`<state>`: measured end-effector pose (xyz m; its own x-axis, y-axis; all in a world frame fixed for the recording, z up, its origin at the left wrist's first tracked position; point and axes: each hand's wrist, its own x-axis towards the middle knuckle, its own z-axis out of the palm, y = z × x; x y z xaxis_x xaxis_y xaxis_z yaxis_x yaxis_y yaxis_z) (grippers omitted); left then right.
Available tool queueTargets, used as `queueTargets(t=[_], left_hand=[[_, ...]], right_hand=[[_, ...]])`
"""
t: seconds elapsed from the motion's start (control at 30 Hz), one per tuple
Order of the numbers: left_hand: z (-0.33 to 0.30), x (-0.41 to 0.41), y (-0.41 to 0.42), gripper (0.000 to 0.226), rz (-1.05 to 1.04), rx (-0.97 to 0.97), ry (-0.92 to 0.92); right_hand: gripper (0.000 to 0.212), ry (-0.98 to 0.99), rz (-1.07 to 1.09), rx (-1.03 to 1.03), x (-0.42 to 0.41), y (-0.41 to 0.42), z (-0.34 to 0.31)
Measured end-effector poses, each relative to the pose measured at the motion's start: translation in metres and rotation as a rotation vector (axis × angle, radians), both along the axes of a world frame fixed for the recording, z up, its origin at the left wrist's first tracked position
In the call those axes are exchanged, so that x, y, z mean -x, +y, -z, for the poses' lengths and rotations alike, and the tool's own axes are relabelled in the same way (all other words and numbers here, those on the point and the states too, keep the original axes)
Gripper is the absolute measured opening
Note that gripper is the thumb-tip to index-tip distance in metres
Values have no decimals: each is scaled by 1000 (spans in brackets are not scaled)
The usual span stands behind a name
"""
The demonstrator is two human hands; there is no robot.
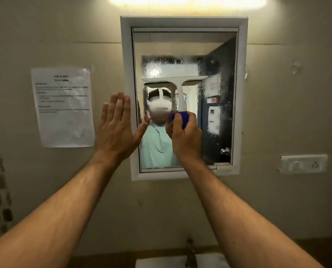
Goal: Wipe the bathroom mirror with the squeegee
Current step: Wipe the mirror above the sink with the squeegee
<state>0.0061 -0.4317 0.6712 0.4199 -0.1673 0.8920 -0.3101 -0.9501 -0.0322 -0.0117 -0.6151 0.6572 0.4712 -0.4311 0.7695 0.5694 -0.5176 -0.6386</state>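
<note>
A white-framed mirror (217,60) hangs on the beige wall, its glass streaked and wet along the top and right side. My right hand (186,136) grips the blue handle of a white squeegee (177,88), whose horizontal blade lies against the glass near mid-height. My left hand (116,128) is flat and spread against the mirror's left frame, thumb reaching onto the glass. The glass reflects a person in a light green shirt.
A printed paper sheet (62,107) is taped to the wall left of the mirror. A switch-and-socket plate (303,163) sits at the right. A tap (190,252) and a white basin (161,263) lie below. A tube light (186,1) glows above.
</note>
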Motion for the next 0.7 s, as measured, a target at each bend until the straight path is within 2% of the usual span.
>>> queueTargets(t=[0.23,0.37,0.7], left_hand=[[-25,-11,8,102,-32,36,-47],[-40,-20,17,104,-25,15,-58],[-88,-41,36,90,-12,-15,-172]], right_hand=[[40,-37,-91,17,-18,8,-29],[36,-95,-75,33,-24,17,-54],[31,-247,22,5,-43,36,-128]])
